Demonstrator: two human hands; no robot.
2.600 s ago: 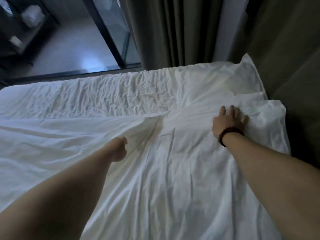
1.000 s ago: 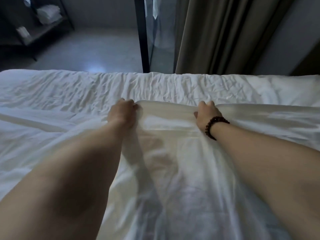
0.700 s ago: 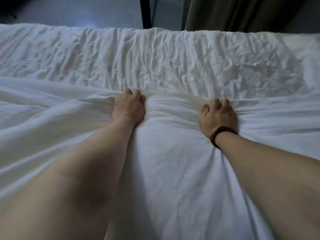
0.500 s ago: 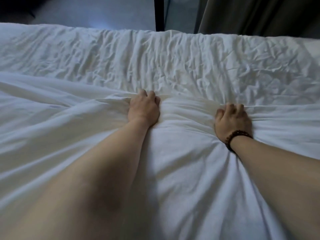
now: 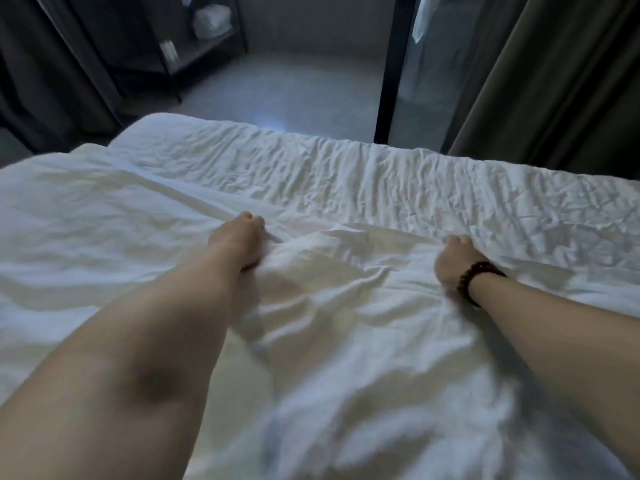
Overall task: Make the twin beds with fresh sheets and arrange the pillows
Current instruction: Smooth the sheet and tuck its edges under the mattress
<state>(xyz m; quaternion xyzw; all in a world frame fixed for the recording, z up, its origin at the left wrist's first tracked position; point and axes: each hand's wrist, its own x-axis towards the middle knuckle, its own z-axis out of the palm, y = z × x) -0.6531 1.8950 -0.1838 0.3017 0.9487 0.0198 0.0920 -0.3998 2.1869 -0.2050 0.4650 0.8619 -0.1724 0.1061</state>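
Note:
A smooth white top sheet lies over the near half of the bed. Beyond its far edge the wrinkled white fitted sheet covers the mattress up to the bed's far side. My left hand is closed on a bunch of the top sheet near its far edge, at the middle of the view. My right hand, with a dark bead bracelet on the wrist, grips the same edge further right. The cloth between the hands is raised in loose folds. No pillow is in view.
Past the bed lies a pale floor. A dark shelf unit with white folded items stands at the far left. A dark post with a glass panel rises at the back, with a brown curtain to its right.
My view has lifted, so the floor, shelf and bed corner show again. Both hands keep hold of the top sheet's edge, now spread wider apart, with the cloth between them lifted and looser.

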